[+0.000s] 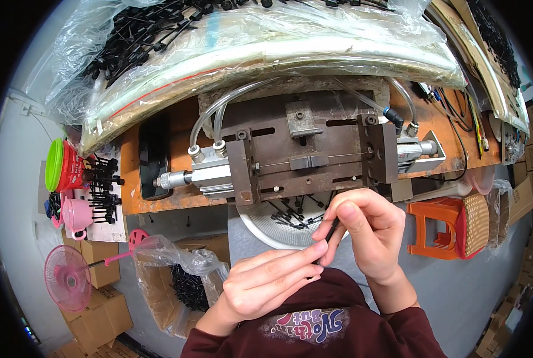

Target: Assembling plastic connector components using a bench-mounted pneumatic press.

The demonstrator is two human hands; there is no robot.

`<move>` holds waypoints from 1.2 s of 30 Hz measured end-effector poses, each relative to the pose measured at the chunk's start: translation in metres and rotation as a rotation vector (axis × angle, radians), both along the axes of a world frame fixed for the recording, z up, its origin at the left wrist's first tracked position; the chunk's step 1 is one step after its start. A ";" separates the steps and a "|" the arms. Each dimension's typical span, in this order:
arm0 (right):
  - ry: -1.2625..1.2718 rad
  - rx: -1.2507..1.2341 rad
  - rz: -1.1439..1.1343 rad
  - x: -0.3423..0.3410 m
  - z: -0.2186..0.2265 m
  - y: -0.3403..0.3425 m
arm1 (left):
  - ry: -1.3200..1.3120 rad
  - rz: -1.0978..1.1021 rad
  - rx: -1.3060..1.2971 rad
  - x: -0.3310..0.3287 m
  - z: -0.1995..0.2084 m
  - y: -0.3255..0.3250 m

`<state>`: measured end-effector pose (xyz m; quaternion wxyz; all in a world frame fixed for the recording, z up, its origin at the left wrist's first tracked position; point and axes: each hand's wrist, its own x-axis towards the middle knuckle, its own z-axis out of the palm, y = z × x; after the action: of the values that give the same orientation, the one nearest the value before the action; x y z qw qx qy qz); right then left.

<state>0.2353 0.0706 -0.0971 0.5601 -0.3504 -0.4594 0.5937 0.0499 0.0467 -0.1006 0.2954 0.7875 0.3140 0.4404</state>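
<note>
Between my two hands, in front of my chest, is a thin black rod-like part (331,236), held at a slant. The fingertips of my right hand (371,230) pinch its upper end. My left hand (269,280) has its fingers closed round the lower end, which they partly hide. Just beyond my hands stands a brown metal fixture (305,173) with a small split block (309,161) at its middle. Under its near edge a white basket (256,224) holds several black parts like the one in my hands.
Pneumatic cylinders (216,179) with clear hoses flank the fixture on a wooden bench (136,200). A phone (153,158) lies left. Black parts on plastic-wrapped padding (278,53) fill the back. An orange stool (436,227) stands right; a pink fan (68,277) and an open carton (159,286) are left.
</note>
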 end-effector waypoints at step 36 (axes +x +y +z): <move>-0.110 0.284 -0.223 -0.043 0.063 0.060 | -0.329 0.069 -0.114 -0.055 0.013 -0.020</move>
<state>0.1927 0.1303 -0.0343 0.6401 -0.3486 -0.5269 0.4372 -0.0048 0.0268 -0.0873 0.3716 0.6756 0.3126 0.5548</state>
